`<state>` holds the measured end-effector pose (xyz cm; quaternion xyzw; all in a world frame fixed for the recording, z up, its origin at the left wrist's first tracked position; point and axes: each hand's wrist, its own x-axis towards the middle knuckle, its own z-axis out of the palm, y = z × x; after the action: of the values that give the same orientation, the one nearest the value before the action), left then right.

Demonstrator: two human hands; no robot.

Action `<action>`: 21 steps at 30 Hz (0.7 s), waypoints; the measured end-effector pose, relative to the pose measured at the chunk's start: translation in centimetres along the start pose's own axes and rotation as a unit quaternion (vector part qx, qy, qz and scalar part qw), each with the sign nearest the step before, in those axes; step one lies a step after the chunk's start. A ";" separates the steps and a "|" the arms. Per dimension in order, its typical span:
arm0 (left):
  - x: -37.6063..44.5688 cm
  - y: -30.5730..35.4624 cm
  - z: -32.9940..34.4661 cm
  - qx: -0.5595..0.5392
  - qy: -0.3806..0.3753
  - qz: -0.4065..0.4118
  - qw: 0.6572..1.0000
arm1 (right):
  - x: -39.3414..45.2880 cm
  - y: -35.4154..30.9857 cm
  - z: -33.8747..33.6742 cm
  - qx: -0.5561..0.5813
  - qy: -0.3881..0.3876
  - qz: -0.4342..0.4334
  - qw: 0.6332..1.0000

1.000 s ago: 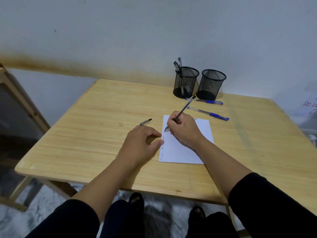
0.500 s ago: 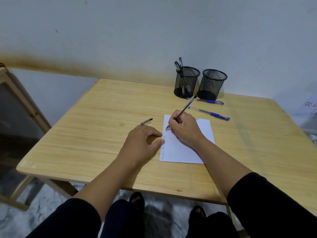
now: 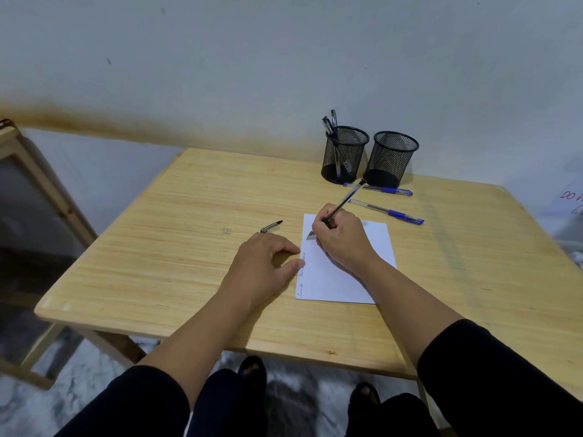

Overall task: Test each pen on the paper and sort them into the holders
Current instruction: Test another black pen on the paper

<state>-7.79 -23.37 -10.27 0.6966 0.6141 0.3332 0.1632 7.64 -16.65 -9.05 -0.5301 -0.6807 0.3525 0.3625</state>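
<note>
My right hand [image 3: 342, 239] grips a clear pen with a black grip [image 3: 345, 200], its tip touching the upper left of the white paper [image 3: 375, 244]. Handwritten words run along the paper's left edge. My left hand [image 3: 263, 263] rests flat on the table, thumb pressing the paper's left edge. A pen cap [image 3: 271, 227] lies just beyond its fingers. Two blue pens [image 3: 389, 213] [image 3: 383, 190] lie behind the paper. The left mesh holder [image 3: 345, 154] contains two pens; the right mesh holder [image 3: 392, 159] looks empty.
The wooden table [image 3: 176, 247] stands against a white wall. A wooden frame [image 3: 38, 184] leans at the far left. A sheet with red writing [image 3: 571, 197] shows at the right edge. My knees and feet are under the front edge.
The pen tip has crept up the paper's left edge, away from me, as my right hand writes. My left hand stays put on the paper.
</note>
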 end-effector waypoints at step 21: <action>2.8 0.2 -2.2 -0.109 0.103 -0.114 0.982 | -1.2 -4.2 -2.1 0.280 0.007 0.078 0.957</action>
<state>-9.05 -21.07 -7.84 0.5624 0.6629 0.4472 0.2105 7.72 -18.43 -4.59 -0.4613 -0.5086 0.5525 0.4725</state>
